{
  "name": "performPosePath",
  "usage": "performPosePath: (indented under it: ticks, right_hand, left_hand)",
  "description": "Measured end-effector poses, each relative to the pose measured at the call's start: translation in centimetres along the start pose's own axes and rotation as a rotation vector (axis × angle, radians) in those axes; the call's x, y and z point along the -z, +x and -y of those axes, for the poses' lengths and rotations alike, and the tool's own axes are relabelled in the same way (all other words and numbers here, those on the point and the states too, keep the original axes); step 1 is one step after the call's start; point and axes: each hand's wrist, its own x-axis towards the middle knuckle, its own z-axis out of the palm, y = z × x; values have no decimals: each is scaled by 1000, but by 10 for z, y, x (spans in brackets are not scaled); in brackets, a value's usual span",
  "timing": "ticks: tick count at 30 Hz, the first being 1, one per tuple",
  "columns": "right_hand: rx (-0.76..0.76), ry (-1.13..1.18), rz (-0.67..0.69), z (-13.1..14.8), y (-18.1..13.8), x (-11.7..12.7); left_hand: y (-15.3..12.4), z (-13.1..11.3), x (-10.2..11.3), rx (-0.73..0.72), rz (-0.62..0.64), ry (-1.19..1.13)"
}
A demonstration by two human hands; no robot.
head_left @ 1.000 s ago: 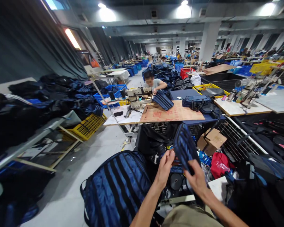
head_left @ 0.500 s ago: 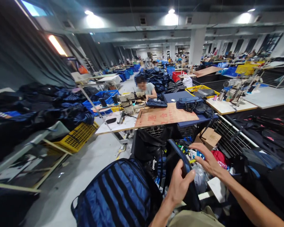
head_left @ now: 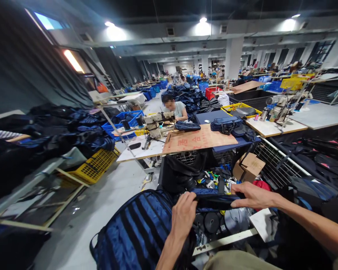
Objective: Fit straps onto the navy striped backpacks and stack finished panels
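A long, narrow navy-and-black fabric bag piece [head_left: 215,201] stretches roughly level between my two hands. Its left end is in my left hand [head_left: 183,212], whose fingers are closed over the fabric. At the other end, my right hand [head_left: 252,195] pinches the piece between thumb and fingers. A blue backpack [head_left: 138,228] with black stripes rests close to my left forearm. Below the piece, dark spools [head_left: 211,222] and a clear plastic bag [head_left: 236,220] are partly covered.
A sewing table carries a brown board [head_left: 201,138]. Behind it a person [head_left: 180,108] sits at a sewing machine [head_left: 157,123]. A cardboard box [head_left: 249,166] and a white-framed wire fence [head_left: 281,161] stand to the right. A yellow crate [head_left: 97,165] is on the left.
The fabric piece has turned from steeply upright to level and stretched out. My left hand has moved left and up; my right hand, loosely open before, is now closed on the piece's right end.
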Motion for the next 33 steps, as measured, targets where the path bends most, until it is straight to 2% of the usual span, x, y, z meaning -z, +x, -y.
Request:
performPosePath:
  ticks: [2,4,7,10,13,16,18,21,24,27,30,33]
  right_hand:
    - [5,110,8,3,-1,-9]
    - [22,194,13,5,-2,-11]
    - [16,288,27,7,-7,-7]
    - [-3,279,6,5,-7,-5]
    - [8,52,-180,-12,1,-9]
    - [51,-374,-486,-43,14,-12]
    - [103,-639,-643,-65,20,-9]
    - [194,-865,-773,-85,23,1]
    - [248,-894,-732,-81,20,7]
    - [232,-844,-544,-68,17,-1]
    - [159,-821,-404,-62,18,-9]
    - [94,-769,-405,-59,19,-6]
  left_hand:
    - [4,20,-1,-111,-167,230]
    - [7,36,0,-226,-272,401]
    - [7,55,3,-375,-364,509]
    - [-2,67,2,-453,-406,508]
    - [-15,64,-5,-458,-368,467]
    - [-22,46,-14,-431,-280,420]
    - [-20,32,-17,-394,-249,377]
    - [-13,19,-15,-364,-242,353]
    - [-11,18,-7,-334,-250,376]
    - [-15,26,-1,-305,-265,388]
    - [-19,33,2,-313,-219,416]
    - [-18,32,2,-338,-161,407]
